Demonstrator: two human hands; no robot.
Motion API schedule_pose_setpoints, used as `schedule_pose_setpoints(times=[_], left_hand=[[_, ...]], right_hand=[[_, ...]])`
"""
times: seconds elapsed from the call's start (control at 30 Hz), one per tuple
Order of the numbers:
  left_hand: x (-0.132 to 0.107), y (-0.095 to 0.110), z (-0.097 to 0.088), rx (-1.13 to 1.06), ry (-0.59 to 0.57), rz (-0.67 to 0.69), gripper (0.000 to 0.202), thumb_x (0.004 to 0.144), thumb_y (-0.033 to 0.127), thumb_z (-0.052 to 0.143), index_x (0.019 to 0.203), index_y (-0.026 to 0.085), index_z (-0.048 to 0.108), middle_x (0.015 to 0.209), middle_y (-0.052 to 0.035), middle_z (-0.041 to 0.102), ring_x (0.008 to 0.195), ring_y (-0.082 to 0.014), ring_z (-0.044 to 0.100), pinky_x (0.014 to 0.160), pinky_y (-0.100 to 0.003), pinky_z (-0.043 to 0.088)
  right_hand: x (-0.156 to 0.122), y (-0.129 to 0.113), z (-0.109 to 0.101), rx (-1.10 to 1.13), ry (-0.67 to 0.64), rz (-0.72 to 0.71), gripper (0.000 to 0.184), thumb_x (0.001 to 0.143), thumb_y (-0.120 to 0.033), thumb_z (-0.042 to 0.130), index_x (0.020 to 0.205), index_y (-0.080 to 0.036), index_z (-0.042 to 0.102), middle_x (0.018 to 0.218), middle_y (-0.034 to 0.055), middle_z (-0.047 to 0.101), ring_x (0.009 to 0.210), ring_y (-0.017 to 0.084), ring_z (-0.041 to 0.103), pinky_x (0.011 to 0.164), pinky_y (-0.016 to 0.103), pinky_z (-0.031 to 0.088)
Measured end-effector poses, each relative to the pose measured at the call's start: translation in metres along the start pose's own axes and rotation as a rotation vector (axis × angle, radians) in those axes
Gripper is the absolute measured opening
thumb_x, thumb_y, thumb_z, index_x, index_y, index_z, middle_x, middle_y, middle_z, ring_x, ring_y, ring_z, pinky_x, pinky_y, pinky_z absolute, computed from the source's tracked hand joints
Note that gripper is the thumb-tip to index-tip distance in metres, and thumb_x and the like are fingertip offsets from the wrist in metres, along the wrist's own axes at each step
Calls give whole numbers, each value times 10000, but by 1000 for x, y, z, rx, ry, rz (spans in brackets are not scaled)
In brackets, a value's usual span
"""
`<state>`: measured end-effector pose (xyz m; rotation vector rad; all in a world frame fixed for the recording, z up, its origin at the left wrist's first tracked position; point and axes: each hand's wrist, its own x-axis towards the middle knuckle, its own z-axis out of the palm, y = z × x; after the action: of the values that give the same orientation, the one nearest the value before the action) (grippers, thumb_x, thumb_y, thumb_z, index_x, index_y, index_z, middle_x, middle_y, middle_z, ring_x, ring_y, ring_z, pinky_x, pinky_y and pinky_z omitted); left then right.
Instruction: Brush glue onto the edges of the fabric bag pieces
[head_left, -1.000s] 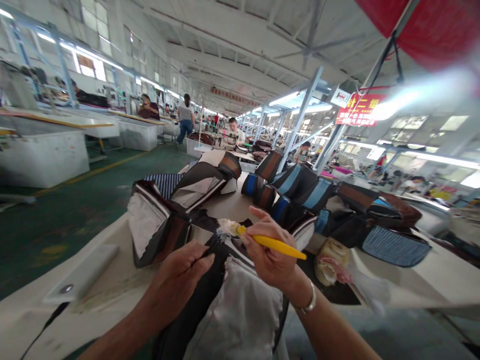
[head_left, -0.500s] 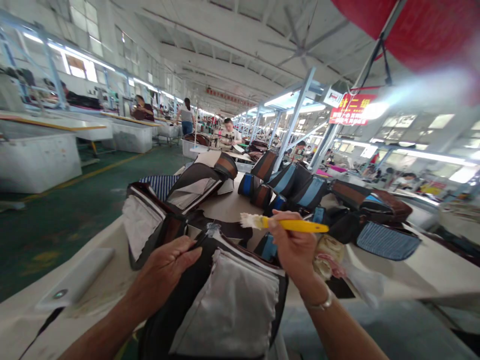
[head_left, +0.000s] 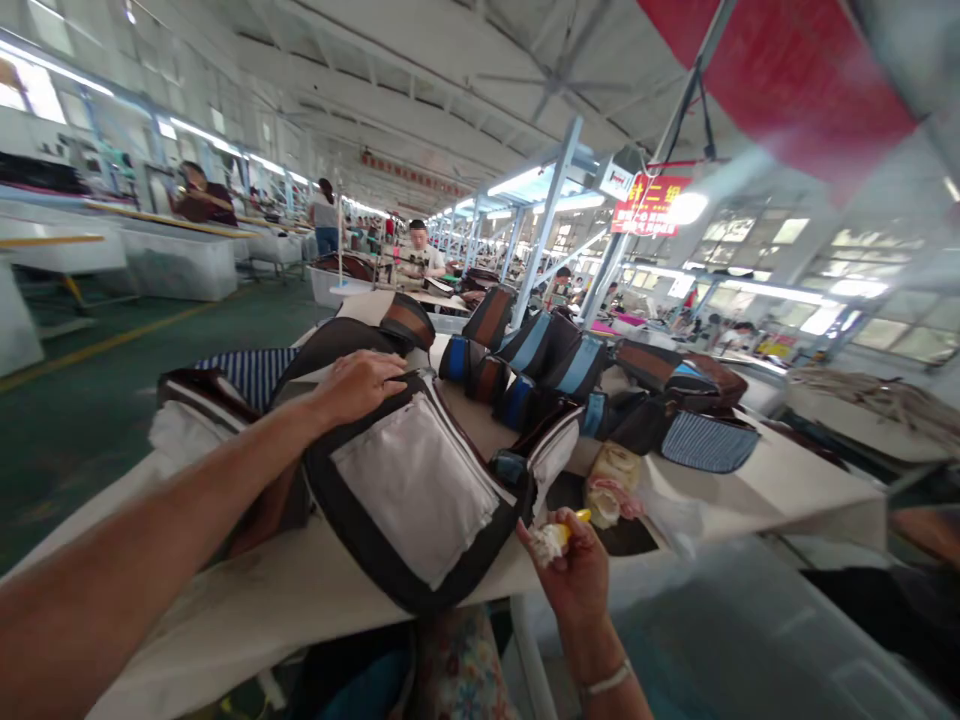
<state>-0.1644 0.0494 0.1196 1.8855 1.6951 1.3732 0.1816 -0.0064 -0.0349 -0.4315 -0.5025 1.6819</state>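
Observation:
An unfinished dark bag (head_left: 326, 475) with a pale grey fabric panel (head_left: 420, 480) and a white zipper strip lies turned on the table, one corner towards me. My left hand (head_left: 364, 385) is closed over its far upper edge, the thumb hidden. Beside the bag's right corner, my right hand (head_left: 581, 575) is closed round a brush with a yellow handle (head_left: 583, 516). White bristles (head_left: 549, 543) point left, close to the bag; I cannot tell whether they touch it.
More bag pieces with brown and blue stripes (head_left: 581, 365) stand behind on the pale table (head_left: 795, 500). A cream roll with pink cloth (head_left: 616, 470) lies right of the bag. A striped piece (head_left: 709, 440) is farther right. A co-worker (head_left: 420, 255) sits beyond.
The bag has turned and shifted, with its near corner now towards me. My left hand has moved up along its edge. My right hand has lowered the brush to the bag's right corner.

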Motion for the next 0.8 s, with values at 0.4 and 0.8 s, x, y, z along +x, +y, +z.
schedule_pose_setpoints(times=[0.4,0.8], left_hand=[[-155,51,136,507,-414,211,426,809,466,664,1127,190,601,1084,-97,612,1021,-253,591,886,-365,485],[-199,43,124,667,-52,562,311,878,19,468,1156,70,597,935,-106,665,840,-212,630,772,-342,552]], right_hand=[[1,21,25,71,-11,40,207,761,-291,747,668,-189,593,545,-121,514,345,15,281,833,374,557],[-6,-35,75,-291,56,-306,156,777,-235,750,754,-212,598,581,-105,486,406,43,299,653,244,546]])
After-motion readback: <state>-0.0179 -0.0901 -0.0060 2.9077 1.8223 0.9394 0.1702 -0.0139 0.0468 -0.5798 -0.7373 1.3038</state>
